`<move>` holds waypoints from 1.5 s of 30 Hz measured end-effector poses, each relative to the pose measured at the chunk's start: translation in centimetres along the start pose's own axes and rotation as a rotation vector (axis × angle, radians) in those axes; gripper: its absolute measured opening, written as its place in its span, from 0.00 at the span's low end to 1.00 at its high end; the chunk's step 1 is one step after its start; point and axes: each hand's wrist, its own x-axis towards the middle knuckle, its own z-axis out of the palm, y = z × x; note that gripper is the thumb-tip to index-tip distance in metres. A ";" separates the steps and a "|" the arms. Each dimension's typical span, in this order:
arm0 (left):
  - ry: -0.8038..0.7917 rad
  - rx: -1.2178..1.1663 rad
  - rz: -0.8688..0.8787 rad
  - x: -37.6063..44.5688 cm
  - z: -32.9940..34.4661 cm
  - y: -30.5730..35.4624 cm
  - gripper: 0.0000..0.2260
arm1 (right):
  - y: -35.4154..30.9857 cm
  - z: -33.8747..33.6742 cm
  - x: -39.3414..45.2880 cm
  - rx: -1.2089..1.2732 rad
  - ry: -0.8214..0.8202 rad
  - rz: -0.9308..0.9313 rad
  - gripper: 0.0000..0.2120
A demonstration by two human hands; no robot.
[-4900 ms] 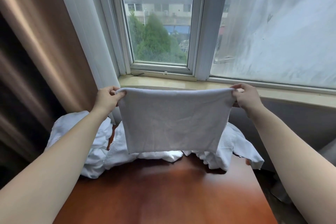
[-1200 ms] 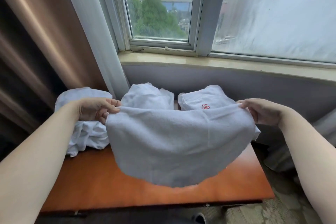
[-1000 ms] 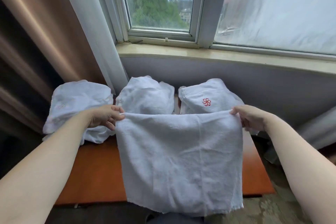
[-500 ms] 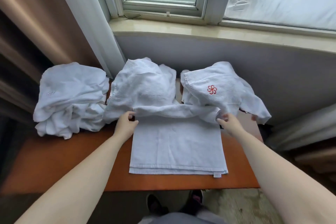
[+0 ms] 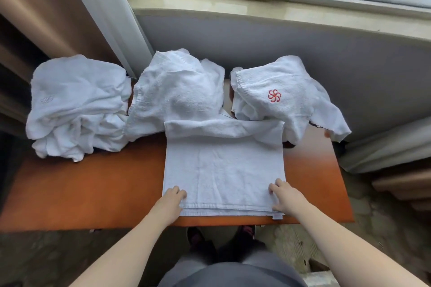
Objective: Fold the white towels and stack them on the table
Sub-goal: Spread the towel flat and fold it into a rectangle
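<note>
A folded white towel point(image 5: 224, 170) lies flat on the orange-brown table point(image 5: 93, 189), its near edge by the table's front. The far edge is bunched up against the piles behind it. My left hand point(image 5: 171, 197) holds the near left corner, fingers curled on top. At the near right corner, my right hand point(image 5: 283, 196) holds the cloth the same way. Three heaps of unfolded white towels sit along the back: a left heap point(image 5: 77, 105), a middle heap point(image 5: 179, 91), and a right heap point(image 5: 279, 95) with a red pinwheel mark.
A grey wall and stone windowsill point(image 5: 256, 7) rise just behind the table. A white curtain point(image 5: 109, 14) and a brown drape point(image 5: 35, 7) hang at the left. Bare tabletop shows left and right of the folded towel. My shoes point(image 5: 221, 235) stand under the front edge.
The towel went from hanging between my hands to lying flat on the table. Both hands left its far corners and came back to its near corners. My view tilted down.
</note>
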 end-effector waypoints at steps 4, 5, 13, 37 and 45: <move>-0.004 0.039 -0.001 -1.0 0.9 -0.8 0.15 | -0.2 2.4 -0.9 -0.177 0.064 -0.063 0.27; -0.008 0.049 -0.002 -1.1 1.0 -0.8 0.15 | -0.3 2.8 -1.1 -0.197 0.076 -0.073 0.28; 0.046 0.151 0.067 -2.0 2.2 -1.3 0.19 | -1.2 4.3 -1.8 -0.279 0.123 -0.097 0.18; 0.357 0.290 0.366 -5.5 0.5 -1.9 0.14 | 0.4 3.7 -5.7 -0.188 0.499 -0.211 0.03; 0.024 0.412 0.244 -4.5 4.1 -1.5 0.09 | -1.6 4.9 -5.2 -0.319 0.175 -0.136 0.22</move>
